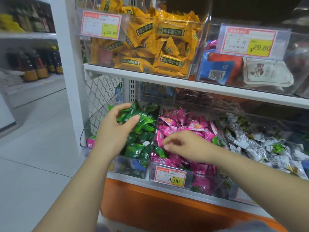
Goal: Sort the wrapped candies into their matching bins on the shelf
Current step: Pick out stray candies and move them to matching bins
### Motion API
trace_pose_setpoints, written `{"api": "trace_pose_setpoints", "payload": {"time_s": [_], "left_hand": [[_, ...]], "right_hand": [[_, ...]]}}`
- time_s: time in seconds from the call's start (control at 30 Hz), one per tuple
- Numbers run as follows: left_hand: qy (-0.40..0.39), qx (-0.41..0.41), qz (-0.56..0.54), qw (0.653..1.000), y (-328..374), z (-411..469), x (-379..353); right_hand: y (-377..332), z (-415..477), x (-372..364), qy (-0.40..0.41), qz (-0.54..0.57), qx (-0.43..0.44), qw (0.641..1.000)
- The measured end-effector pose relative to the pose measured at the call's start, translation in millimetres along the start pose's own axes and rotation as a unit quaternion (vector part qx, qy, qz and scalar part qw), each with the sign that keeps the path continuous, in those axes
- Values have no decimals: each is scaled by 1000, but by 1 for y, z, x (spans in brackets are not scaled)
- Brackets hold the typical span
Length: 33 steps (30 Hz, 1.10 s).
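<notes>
My left hand [117, 129] clutches crinkly green candies [133, 116]; right hand [184, 146] pinches one glossy green stray [159, 151] inside the clear bin [153, 171].

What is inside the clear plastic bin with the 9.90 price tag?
Mostly pink wrapped candies fill the clear plastic bin, with a few stray green wrapped candies; the right hand pinches one. Lower layers are hidden beneath the top candies and the hand.
</notes>
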<state>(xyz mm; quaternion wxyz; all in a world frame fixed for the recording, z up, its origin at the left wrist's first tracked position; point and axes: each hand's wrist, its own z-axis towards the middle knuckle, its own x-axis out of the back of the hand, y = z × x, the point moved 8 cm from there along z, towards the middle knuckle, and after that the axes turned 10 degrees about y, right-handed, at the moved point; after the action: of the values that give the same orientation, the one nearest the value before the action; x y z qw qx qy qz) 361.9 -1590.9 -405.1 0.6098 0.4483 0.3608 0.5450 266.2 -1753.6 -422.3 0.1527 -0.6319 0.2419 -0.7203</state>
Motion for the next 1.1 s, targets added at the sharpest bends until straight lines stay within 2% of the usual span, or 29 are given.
{"api": "trace_pose_setpoints", "payload": {"time_s": [0.1,0.2,0.3,0.43,0.57,0.67,0.73,0.9,0.97,1.03,1.1], "left_hand": [[74,18,-23,997,-6,9,20],[109,33,-27,993,-11,15,32],[109,41,-19,993,-17,18,34],[99,36,17,994,-21,18,35],[92,29,51,994,-25,21,40],[56,44,75,995,-26,22,33],[40,51,94,994,-26,24,24],[79,2,105,991,-17,38,8],[79,-32,134,987,-16,44,3],[40,-60,168,983,-15,46,-5],[-1,-93,199,975,-13,46,-11]], "right_hand": [[2,12,-17,-16,-125,32,991],[2,20,-20,-1,-160,38,986],[7,22,-24,-3,-189,35,981],[3,23,-20,30,-179,54,982],[-4,13,2,52,-117,70,989],[-12,6,31,99,-4,43,994],[-22,11,48,157,104,40,981],[-43,60,32,188,224,4,956],[-49,80,25,186,182,15,965],[-50,93,22,176,91,38,980],[-50,95,22,172,48,57,982]]}}
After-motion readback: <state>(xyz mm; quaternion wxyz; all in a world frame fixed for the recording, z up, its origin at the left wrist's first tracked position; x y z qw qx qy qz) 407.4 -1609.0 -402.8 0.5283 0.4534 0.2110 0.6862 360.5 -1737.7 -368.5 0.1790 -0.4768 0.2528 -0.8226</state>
